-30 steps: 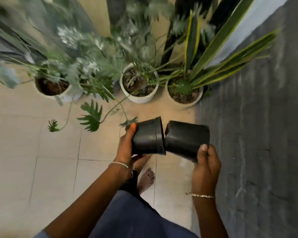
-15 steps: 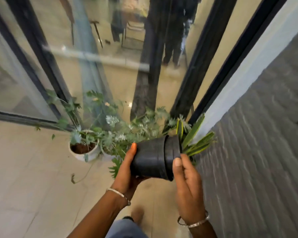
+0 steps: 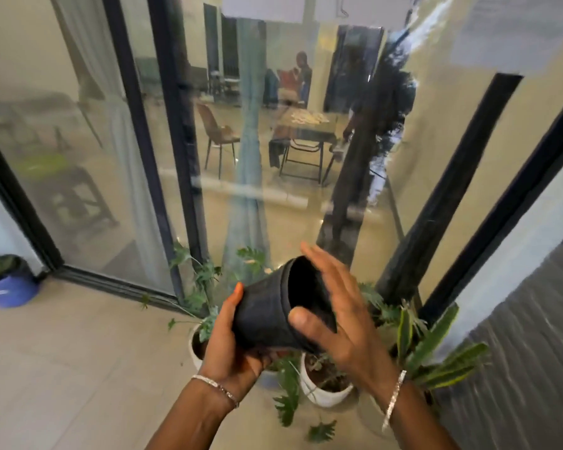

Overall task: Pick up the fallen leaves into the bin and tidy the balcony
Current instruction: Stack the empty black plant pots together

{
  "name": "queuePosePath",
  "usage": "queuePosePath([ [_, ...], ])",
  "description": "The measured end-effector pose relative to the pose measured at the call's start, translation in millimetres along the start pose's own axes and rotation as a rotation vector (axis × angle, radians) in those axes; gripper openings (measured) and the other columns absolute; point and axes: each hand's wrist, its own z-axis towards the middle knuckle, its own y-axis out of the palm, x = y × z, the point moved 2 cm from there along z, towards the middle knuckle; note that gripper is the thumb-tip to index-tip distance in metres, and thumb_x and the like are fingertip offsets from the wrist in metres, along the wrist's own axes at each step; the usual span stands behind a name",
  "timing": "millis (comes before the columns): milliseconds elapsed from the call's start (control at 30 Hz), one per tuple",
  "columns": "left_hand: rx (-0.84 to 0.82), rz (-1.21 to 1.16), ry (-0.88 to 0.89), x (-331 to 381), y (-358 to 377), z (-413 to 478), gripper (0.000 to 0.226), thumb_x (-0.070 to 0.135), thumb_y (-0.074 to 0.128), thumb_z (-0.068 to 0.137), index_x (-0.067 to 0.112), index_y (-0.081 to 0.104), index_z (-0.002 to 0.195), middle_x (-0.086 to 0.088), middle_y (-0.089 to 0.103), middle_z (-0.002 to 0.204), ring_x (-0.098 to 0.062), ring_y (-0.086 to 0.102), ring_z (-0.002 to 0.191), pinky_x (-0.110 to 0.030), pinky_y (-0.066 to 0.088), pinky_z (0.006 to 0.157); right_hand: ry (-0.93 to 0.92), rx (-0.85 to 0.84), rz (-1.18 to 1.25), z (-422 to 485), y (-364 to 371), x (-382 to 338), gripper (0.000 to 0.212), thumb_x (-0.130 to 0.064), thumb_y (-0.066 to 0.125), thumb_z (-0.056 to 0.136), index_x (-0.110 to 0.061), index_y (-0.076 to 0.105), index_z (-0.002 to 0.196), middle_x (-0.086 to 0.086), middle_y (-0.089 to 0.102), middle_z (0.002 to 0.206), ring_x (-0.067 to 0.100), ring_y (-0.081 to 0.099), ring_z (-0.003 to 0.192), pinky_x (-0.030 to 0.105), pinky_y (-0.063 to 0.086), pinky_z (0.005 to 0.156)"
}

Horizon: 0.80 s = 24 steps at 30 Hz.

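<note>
You gripped the black pot [image 3: 264, 316] in your left hand [image 3: 231, 349], with the fingers curled under its base and the thumb lying up along its side. The pot was in the air in front of you, tipped on its side, its open mouth turned up and to the right. Your right hand [image 3: 342, 326] was spread across that mouth with the fingers straight and apart. Its thumb lay against the lower rim, and it was not closed round anything. Each of your wrists wore a thin bracelet.

Below your hands a white pot [image 3: 322, 396] of soil stood on the tiled floor [image 3: 62, 368]. A second white pot [image 3: 194, 347] was just to its left, partly hidden by your left hand. Lobed green leaves spread from them towards the glass door [image 3: 95, 157]. A plant with long striped leaves [image 3: 436, 345] stood to the right, beside the grey wall [image 3: 517, 368].

One fallen leaf [image 3: 320, 431] lay on the floor in front of the white pot, near your right forearm. The blue bin [image 3: 12, 292] stood at the far left against the door frame, well apart from the pots, with a dark liner and some green showing at its top. The edges of the view were blurred, so I could not tell what was in the bin.
</note>
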Motion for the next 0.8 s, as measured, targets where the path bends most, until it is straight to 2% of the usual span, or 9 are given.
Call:
queuePosePath([
  [100, -0.017, 0.028, -0.002, 48, -22, -10, 0.056, 0.052, 0.052, 0.091, 0.012, 0.065, 0.128, -0.018, 0.063, 0.128, -0.037, 0.057, 0.120, -0.048, 0.052, 0.089, -0.048, -0.066, -0.022, 31, 44, -26, 0.081, -0.070, 0.054, 0.077, -0.053, 0.020, 0.149, -0.020, 0.014, 0.159, 0.005, 0.009, 0.148, 0.048, 0.022, 0.118],
  [233, 0.064, 0.085, 0.114, 102, -60, -29, 0.058, 0.055, 0.051, 0.089, 0.013, 0.066, 0.126, -0.020, 0.065, 0.124, -0.039, 0.058, 0.117, -0.054, 0.043, 0.098, -0.101, -0.024, 0.061, 61, 110, -59, 0.075, -0.069, 0.049, 0.078, -0.050, 0.028, 0.147, -0.018, 0.023, 0.155, 0.008, 0.020, 0.145, 0.045, 0.029, 0.114],
  [333, 0.132, 0.073, 0.259, 133, -82, -43, 0.059, 0.054, 0.050, 0.090, 0.011, 0.063, 0.128, -0.019, 0.066, 0.122, -0.037, 0.061, 0.117, -0.052, 0.042, 0.102, -0.137, 0.010, 0.168, 75, 153, -78, 0.072, -0.061, 0.051, 0.078, -0.044, 0.035, 0.146, -0.012, 0.031, 0.153, 0.014, 0.028, 0.143, 0.045, 0.033, 0.111],
  [467, 0.213, 0.020, 0.338, 166, -110, -60, 0.056, 0.052, 0.047, 0.092, 0.011, 0.064, 0.125, -0.019, 0.068, 0.120, -0.034, 0.065, 0.110, -0.052, 0.044, 0.100, -0.172, -0.028, 0.245, 95, 198, -98, 0.069, -0.058, 0.052, 0.079, -0.041, 0.039, 0.145, -0.011, 0.035, 0.152, 0.015, 0.029, 0.143, 0.042, 0.031, 0.112],
  [567, 0.303, -0.021, 0.347, 181, -138, -62, 0.054, 0.053, 0.049, 0.090, 0.013, 0.066, 0.122, -0.019, 0.069, 0.118, -0.036, 0.066, 0.107, -0.059, 0.043, 0.102, -0.140, -0.110, 0.287, 106, 236, -99, 0.068, -0.059, 0.053, 0.080, -0.043, 0.038, 0.145, -0.014, 0.033, 0.152, 0.013, 0.028, 0.143, 0.042, 0.030, 0.113],
  [600, 0.357, -0.004, 0.345, 185, -146, -62, 0.053, 0.054, 0.051, 0.089, 0.014, 0.067, 0.120, -0.017, 0.070, 0.116, -0.035, 0.068, 0.103, -0.058, 0.049, 0.095, -0.127, -0.135, 0.316, 109, 249, -96, 0.067, -0.058, 0.053, 0.082, -0.042, 0.039, 0.145, -0.014, 0.034, 0.152, 0.013, 0.029, 0.143, 0.043, 0.030, 0.113],
  [667, 0.491, 0.026, 0.328, 192, -168, -58, 0.049, 0.057, 0.057, 0.084, 0.020, 0.068, 0.113, -0.012, 0.074, 0.107, -0.031, 0.070, 0.095, -0.048, 0.057, 0.077, -0.086, -0.193, 0.376, 116, 276, -84, 0.063, -0.055, 0.051, 0.086, -0.040, 0.039, 0.145, -0.015, 0.036, 0.150, 0.013, 0.031, 0.143, 0.043, 0.030, 0.113],
  [700, 0.547, 0.018, 0.310, 194, -180, -54, 0.047, 0.058, 0.060, 0.081, 0.022, 0.068, 0.110, -0.011, 0.074, 0.104, -0.031, 0.069, 0.096, -0.046, 0.057, 0.076, -0.058, -0.225, 0.392, 121, 290, -77, 0.059, -0.054, 0.049, 0.088, -0.039, 0.040, 0.145, -0.017, 0.038, 0.149, 0.013, 0.032, 0.142, 0.041, 0.030, 0.113],
  [800, 0.642, -0.050, 0.260, 202, -211, -44, 0.040, 0.056, 0.067, 0.077, 0.026, 0.067, 0.103, -0.009, 0.073, 0.106, -0.035, 0.064, 0.102, -0.054, 0.052, 0.092, 0.075, -0.291, 0.473, 134, 325, -57, 0.045, -0.050, 0.041, 0.097, -0.039, 0.046, 0.141, -0.022, 0.045, 0.143, 0.004, 0.037, 0.137, 0.030, 0.031, 0.111],
])
